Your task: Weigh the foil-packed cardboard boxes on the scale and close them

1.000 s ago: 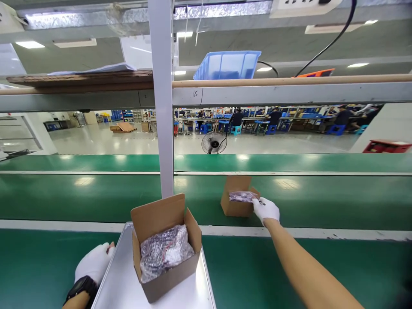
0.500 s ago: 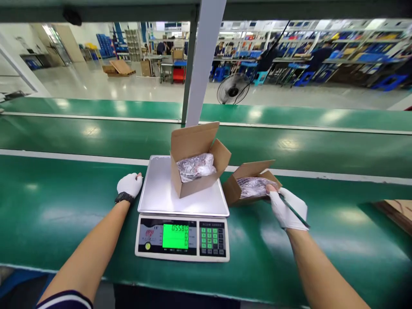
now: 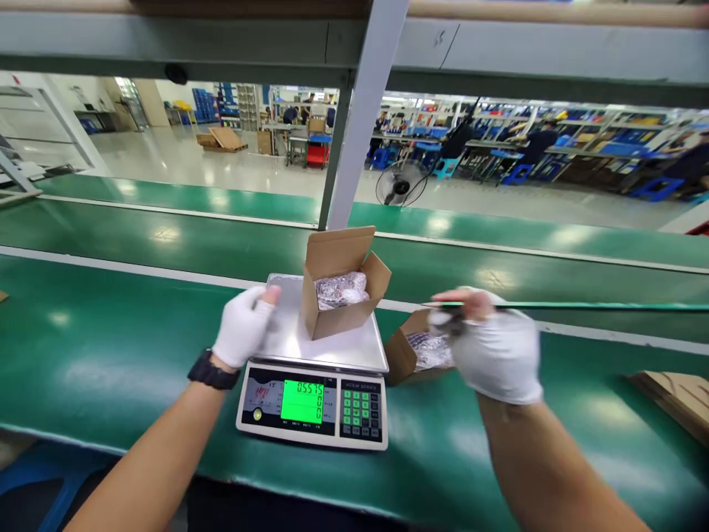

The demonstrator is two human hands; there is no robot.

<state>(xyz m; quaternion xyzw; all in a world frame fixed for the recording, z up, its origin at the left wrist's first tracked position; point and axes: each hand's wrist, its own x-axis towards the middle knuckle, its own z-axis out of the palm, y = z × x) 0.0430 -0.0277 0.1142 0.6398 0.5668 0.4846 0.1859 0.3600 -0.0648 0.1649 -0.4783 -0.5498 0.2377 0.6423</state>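
A digital scale (image 3: pixel 310 403) with a lit green display carries an open cardboard box (image 3: pixel 343 322) on its metal plate. Inside that box lies a clear plastic-wrapped item (image 3: pixel 340 290). My left hand (image 3: pixel 244 325), white-gloved, is over the plate's left edge, thumb apart from the blurred fingers, holding nothing visible. Right of the scale sits a second open box (image 3: pixel 403 353) with a similar wrapped item (image 3: pixel 429 350). Above it, my right hand (image 3: pixel 487 340), also gloved, pinches a thin dark green stick (image 3: pixel 581 305). Something dark under those fingers is too blurred to name.
Flat cardboard pieces (image 3: pixel 673 399) lie on the green belt (image 3: pixel 111 355) at right. A white post (image 3: pixel 360 118) rises behind the scale. Beyond the belts stand a fan (image 3: pixel 399 186) and benches with people at work.
My left hand has moved right, onto the plate's edge. My right hand has lifted off the second box's wrapped item, and the stick has swung level. The display dropped slightly. The view has tilted up.
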